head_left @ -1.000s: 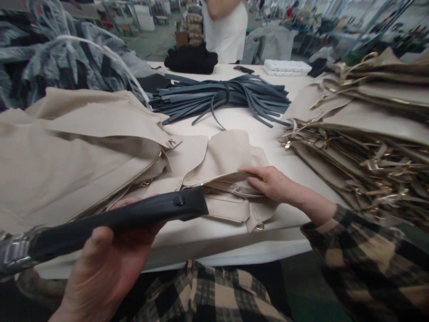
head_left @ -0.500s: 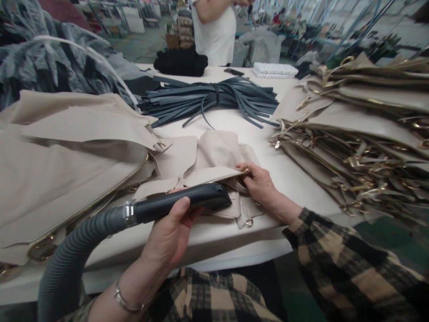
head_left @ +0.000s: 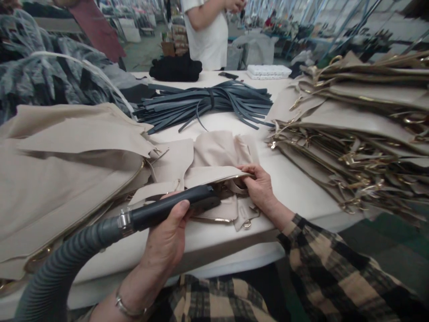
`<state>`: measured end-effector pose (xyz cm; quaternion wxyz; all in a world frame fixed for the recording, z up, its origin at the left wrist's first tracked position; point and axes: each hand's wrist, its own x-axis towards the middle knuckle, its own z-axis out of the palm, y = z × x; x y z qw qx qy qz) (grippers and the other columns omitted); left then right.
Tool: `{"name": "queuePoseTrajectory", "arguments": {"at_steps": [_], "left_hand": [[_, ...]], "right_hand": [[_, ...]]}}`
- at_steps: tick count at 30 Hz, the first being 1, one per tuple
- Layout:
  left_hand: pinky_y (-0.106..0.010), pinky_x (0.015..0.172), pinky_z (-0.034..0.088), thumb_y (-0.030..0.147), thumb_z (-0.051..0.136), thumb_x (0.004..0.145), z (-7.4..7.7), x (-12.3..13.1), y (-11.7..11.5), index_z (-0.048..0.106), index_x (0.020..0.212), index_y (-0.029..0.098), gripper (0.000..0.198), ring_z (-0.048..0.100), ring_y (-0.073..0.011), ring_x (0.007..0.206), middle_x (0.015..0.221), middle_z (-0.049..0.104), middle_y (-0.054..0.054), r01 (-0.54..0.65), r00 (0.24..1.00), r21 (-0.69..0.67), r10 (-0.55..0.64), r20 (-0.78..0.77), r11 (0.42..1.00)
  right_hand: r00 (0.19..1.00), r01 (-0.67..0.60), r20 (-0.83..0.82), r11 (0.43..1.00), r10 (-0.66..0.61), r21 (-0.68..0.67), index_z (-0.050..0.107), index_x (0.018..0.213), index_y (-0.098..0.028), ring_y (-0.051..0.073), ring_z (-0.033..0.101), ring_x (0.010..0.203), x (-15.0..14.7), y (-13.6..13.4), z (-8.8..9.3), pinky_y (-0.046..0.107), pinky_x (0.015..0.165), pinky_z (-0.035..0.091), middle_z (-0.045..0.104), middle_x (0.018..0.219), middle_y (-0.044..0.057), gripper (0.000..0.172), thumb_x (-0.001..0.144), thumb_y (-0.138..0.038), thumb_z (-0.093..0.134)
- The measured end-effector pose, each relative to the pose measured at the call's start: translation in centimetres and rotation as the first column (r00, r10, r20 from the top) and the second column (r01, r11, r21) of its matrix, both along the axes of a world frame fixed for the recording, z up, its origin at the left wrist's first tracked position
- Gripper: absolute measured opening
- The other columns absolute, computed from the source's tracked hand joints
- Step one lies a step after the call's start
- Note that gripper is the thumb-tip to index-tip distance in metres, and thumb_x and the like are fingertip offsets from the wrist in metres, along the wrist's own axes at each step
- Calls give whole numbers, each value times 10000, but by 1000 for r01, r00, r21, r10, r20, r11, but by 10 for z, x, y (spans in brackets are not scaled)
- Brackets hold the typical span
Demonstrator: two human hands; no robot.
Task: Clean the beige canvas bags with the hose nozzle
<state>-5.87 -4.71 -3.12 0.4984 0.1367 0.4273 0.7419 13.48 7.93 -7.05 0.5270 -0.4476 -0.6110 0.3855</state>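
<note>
My left hand (head_left: 170,232) is wrapped round a black vacuum nozzle (head_left: 177,202), joined by a metal clamp to a grey ribbed hose (head_left: 77,246). The nozzle's tip is at the opening of a beige leather bag piece (head_left: 214,175) with a gold zip. On the right edge of that opening, my right hand (head_left: 259,185) pinches the leather and holds it up. Below the nozzle lies a zipped lower panel (head_left: 221,212) of the same beige material, with a small tab and metal ring (head_left: 247,224) beside it.
Beige bag pieces (head_left: 73,165) are heaped at the left, and a tall stack of bag pieces (head_left: 362,120) stands at the right. A tied bundle of dark blue straps (head_left: 208,105) lies behind. Farther back are a black cloth bundle (head_left: 176,68), a white box (head_left: 268,71) and a person in white (head_left: 208,38).
The nozzle has shifted slightly left, and its tip now sits closer to the zipped opening. My right hand keeps its hold on the edge. The whole view has shifted a little.
</note>
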Motion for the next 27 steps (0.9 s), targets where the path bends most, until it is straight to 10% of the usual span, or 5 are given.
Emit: {"name": "queuePoseTrajectory", "arguments": {"at_steps": [8, 19, 27], "left_hand": [[-407, 948, 515, 226, 904, 600, 2, 39, 17, 699, 898, 230, 361, 634, -192, 986, 968, 700, 15, 38, 997, 12, -39, 67, 999], [-359, 915, 534, 182, 865, 627, 6, -54, -1, 660, 842, 227, 301, 626, -194, 1000, 934, 691, 20, -269, 944, 4, 264, -199, 963], [-412, 884, 541, 231, 887, 585, 11, -34, -5, 658, 869, 222, 365, 644, -233, 1006, 970, 702, -7, -248, 956, -31, 240, -171, 968]], "right_hand": [[999, 22, -23, 998, -24, -61, 580, 873, -224, 178, 650, 822, 0, 3, 2, 308, 783, 516, 705, 910, 7, 142, 736, -264, 574], [999, 0, 46, 999, 2, -35, 620, 853, -210, 166, 615, 768, -2, 1, 3, 289, 744, 485, 677, 820, -8, 148, 727, -248, 554], [997, -3, 72, 998, 7, -65, 643, 873, -208, 166, 611, 716, 0, 5, -1, 288, 689, 480, 671, 775, -14, 160, 748, -282, 576]]}}
